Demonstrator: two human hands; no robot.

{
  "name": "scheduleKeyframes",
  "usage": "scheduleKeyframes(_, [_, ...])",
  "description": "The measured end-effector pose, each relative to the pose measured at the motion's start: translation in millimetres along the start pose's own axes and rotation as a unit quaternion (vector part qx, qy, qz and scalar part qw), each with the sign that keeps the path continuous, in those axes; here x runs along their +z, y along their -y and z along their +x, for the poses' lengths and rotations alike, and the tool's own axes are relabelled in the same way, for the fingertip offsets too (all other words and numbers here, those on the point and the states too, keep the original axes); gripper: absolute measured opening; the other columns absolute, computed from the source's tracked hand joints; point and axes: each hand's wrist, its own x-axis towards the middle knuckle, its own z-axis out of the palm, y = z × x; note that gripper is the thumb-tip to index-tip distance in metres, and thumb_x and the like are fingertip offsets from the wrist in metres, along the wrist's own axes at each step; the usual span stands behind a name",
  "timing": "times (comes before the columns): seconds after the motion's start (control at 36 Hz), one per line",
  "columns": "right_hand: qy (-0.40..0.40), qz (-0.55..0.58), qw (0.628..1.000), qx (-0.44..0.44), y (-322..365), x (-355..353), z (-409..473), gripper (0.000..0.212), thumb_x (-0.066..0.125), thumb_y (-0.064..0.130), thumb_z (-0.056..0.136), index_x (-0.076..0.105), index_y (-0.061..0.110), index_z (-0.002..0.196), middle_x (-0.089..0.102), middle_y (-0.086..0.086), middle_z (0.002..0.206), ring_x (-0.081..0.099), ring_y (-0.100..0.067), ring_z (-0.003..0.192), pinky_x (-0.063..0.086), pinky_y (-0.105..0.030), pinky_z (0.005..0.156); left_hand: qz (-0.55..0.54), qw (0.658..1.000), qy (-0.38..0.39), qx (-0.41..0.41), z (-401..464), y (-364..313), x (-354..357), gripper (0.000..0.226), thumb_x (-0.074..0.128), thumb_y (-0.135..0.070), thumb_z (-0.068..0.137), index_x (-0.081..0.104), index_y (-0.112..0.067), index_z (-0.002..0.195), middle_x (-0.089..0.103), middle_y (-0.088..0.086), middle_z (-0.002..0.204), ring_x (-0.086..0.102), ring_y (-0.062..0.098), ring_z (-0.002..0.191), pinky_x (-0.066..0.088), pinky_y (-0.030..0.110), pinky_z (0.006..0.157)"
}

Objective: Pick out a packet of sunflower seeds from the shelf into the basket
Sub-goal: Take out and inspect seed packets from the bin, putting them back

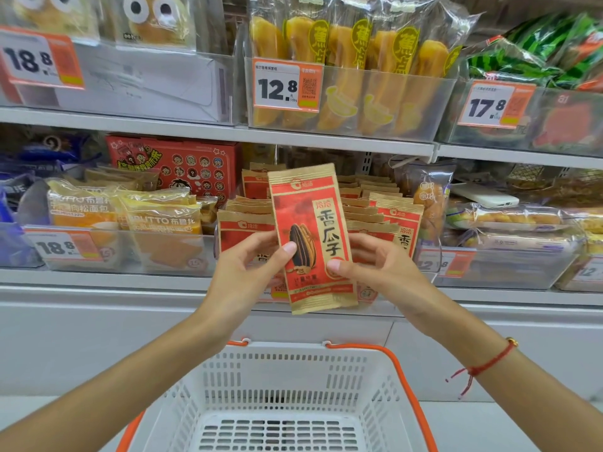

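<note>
We see the sunflower seed packet (311, 236) at frame center, upright and slightly tilted, both grips clamped on it: left hand (248, 269) and right hand (378, 265) pinch its sides. White basket (368, 380) sits below at bottom center; matching packets (396, 223) fill the shelf bin behind.

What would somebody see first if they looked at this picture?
Probably the red and brown sunflower seed packet, held upright in the middle by the left hand and the right hand. Below it waits a white basket with orange handles, and big price tags hang on the shelves behind.
</note>
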Motion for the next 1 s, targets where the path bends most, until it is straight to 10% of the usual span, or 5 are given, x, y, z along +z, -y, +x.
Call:
scheduleKeyframes(0.22, [-0.128, -0.155, 0.960, -0.197, 5.5, 13.8, -7.2, 0.041, 0.081, 0.022, 0.075, 0.065, 0.030, 0.112, 0.071, 0.017, 0.099, 0.066, 0.000, 0.087, 0.052, -0.014, 0.074, -0.008, 1.000, -0.027, -0.012, -10.2, -16.5, 8.5, 0.053, 0.076, -0.035, 0.070, 0.060, -0.030, 0.120, 0.066, -0.023, 0.102, 0.066, -0.012, 0.085, 0.055, 0.011, 0.074])
scheduleKeyframes(0.36, [-0.129, -0.319, 0.891, -0.296, 0.0, 27.5, -11.2, 0.050, 0.080, 0.024, 0.077, 0.062, 0.025, 0.123, 0.061, 0.013, 0.101, 0.061, -0.010, 0.084, 0.052, -0.024, 0.070, 0.039, 0.998, -0.022, -0.049, -12.3, -21.1, 13.2, 0.073, 0.078, -0.063, 0.047, 0.064, -0.034, 0.113, 0.068, -0.021, 0.108, 0.064, -0.002, 0.102, 0.052, 0.034, 0.097])
scheduleKeyframes(0.67, [0.091, -0.133, 0.986, -0.036, 6.1, 13.5, -10.3, 0.069, 0.075, 0.046, 0.069, 0.048, 0.041, 0.133, 0.056, 0.023, 0.129, 0.055, 0.011, 0.112, 0.049, -0.018, 0.094, 0.062, 0.996, 0.054, -0.036, -8.9, -16.7, 4.1, 0.060, 0.073, -0.070, 0.046, 0.071, -0.042, 0.100, 0.069, -0.023, 0.112, 0.059, 0.000, 0.114, 0.041, 0.037, 0.108])
scheduleKeyframes(1.0, [-0.098, -0.235, 0.965, -0.068, 0.9, 19.5, -8.8, 0.103, 0.085, 0.049, 0.058, 0.033, 0.030, 0.145, 0.039, 0.012, 0.123, 0.041, -0.003, 0.119, 0.043, -0.031, 0.104, 0.017, 0.999, 0.000, 0.028, -12.2, -12.6, 8.5, 0.040, 0.076, -0.039, 0.066, 0.071, -0.025, 0.104, 0.075, -0.012, 0.098, 0.070, 0.006, 0.097, 0.056, 0.026, 0.082])
